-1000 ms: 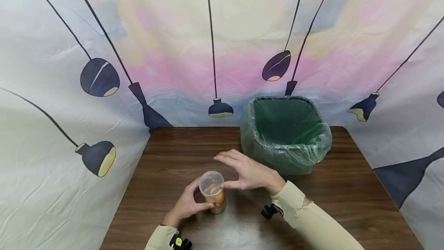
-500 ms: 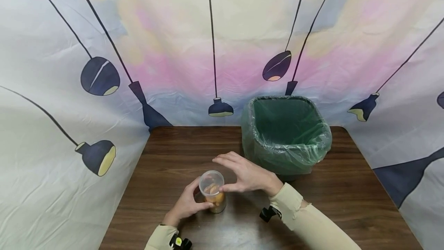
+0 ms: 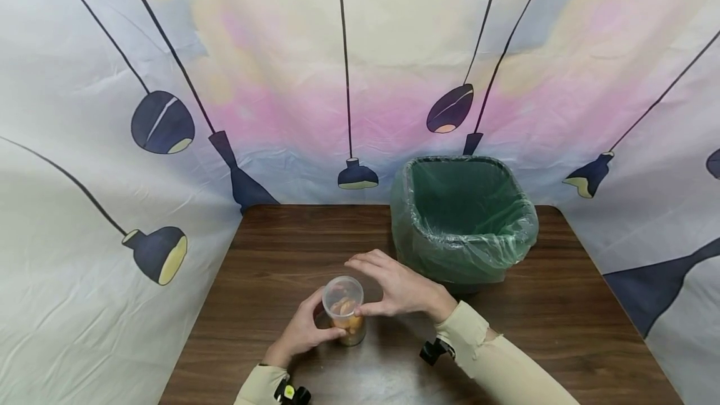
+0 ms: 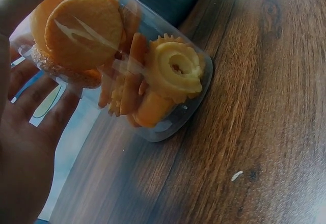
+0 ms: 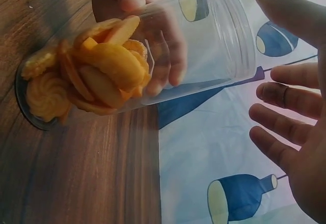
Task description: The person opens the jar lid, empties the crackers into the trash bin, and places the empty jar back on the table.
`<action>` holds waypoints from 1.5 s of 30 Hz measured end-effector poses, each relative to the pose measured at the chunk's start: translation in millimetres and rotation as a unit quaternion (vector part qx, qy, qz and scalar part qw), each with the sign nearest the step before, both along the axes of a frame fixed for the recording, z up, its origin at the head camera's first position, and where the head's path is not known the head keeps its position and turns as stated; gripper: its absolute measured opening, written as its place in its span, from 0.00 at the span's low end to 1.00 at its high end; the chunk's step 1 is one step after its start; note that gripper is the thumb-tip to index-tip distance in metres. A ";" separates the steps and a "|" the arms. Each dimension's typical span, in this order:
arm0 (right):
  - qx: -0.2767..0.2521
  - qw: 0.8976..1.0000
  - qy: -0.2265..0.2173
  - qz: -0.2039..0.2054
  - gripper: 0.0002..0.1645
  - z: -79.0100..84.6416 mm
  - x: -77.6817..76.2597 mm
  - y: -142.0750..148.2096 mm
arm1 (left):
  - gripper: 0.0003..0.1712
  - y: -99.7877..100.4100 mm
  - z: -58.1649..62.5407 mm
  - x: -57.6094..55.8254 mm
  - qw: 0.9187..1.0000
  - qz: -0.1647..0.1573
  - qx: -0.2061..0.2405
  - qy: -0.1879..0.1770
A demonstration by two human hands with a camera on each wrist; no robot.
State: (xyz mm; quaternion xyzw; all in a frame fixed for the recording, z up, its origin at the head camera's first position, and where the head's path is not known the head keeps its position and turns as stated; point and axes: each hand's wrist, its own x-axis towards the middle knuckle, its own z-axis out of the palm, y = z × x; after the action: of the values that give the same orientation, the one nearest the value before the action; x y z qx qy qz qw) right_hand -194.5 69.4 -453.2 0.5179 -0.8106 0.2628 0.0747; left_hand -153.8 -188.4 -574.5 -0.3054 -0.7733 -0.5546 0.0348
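A clear plastic jar (image 3: pixel 344 297) stands upright on the table, its lower half filled with golden cookies (image 5: pixel 102 71). My left hand (image 3: pixel 306 329) grips the jar from the left, thumb in front and fingers around the far side. In the left wrist view, round and ruffled cookies (image 4: pixel 173 68) show through the wall. To the right of the jar's top hovers my right hand (image 3: pixel 402 286), fingers spread and thumb apart. The right wrist view shows a gap between the right hand (image 5: pixel 300 117) and the ridged jar top. Whether a clear lid covers it, I cannot tell.
A bin (image 3: pixel 464 255) lined with a green plastic bag stands at the back right of the wooden table (image 3: pixel 270 267), behind my right hand. A fabric backdrop (image 3: pixel 292 80) printed with hanging lamps surrounds the table. A small white crumb (image 4: pixel 237 175) lies on the tabletop.
My right hand has sunk slightly toward me beside the jar's top. The left hand and the jar have stayed in place.
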 end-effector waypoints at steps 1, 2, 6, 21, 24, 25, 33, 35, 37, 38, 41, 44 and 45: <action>0.000 1.000 0.000 0.000 0.49 -0.9 0.2 -0.2 | 0.47 0.2 0.3 0.2 1.000 0.001 0.000 0.001; -0.001 1.000 0.002 0.000 0.49 -1.6 0.4 -0.4 | 0.47 0.4 0.8 0.4 1.000 0.002 -0.001 0.005; -0.004 1.000 0.010 0.002 0.49 -5.4 0.8 -1.4 | 0.47 2.4 6.7 3.0 1.000 0.004 -0.001 0.005; -0.007 1.000 -0.018 0.004 0.47 -19.7 4.4 -2.9 | 0.47 1.9 3.9 1.8 1.000 -0.002 0.005 0.002; -0.008 1.000 -0.017 0.003 0.48 -22.2 4.9 -3.0 | 0.47 0.7 1.9 0.9 1.000 -0.006 0.007 -0.006; -0.010 1.000 -0.017 0.003 0.48 -23.1 5.0 -3.2 | 0.47 0.4 2.0 0.8 1.000 -0.005 0.007 -0.010; -0.009 0.999 -0.040 -0.017 0.54 -31.1 11.4 -9.9 | 0.45 3.6 18.1 6.0 1.000 -0.008 0.011 -0.004; -0.012 0.998 -0.049 -0.027 0.56 -34.1 13.1 -12.5 | 0.44 5.1 26.5 9.2 1.000 -0.008 0.013 -0.005; -0.016 0.998 -0.053 -0.036 0.57 -36.8 14.7 -14.5 | 0.44 5.8 31.5 11.2 1.000 -0.006 0.012 -0.004; -0.020 0.997 -0.058 -0.041 0.57 -37.8 15.6 -15.3 | 0.44 5.8 31.8 11.6 1.000 -0.006 0.012 -0.003; -0.030 0.996 -0.060 -0.051 0.57 -41.5 17.7 -17.6 | 0.43 6.0 31.8 11.8 1.000 -0.009 0.012 -0.004; -0.045 0.995 -0.059 -0.060 0.58 -44.5 20.3 -20.1 | 0.44 6.3 28.3 10.8 1.000 -0.009 0.013 -0.006; -0.050 0.995 -0.058 -0.064 0.58 -45.6 21.1 -20.9 | 0.44 6.3 25.1 9.8 1.000 -0.007 0.013 -0.008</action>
State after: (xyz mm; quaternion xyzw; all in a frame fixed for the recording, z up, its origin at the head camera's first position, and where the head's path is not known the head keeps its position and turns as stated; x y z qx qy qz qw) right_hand -173.4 48.5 -498.8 0.4444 -0.8309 0.3273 0.0703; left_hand -144.0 -182.0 -549.4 -0.3059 -0.7643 -0.5670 0.0284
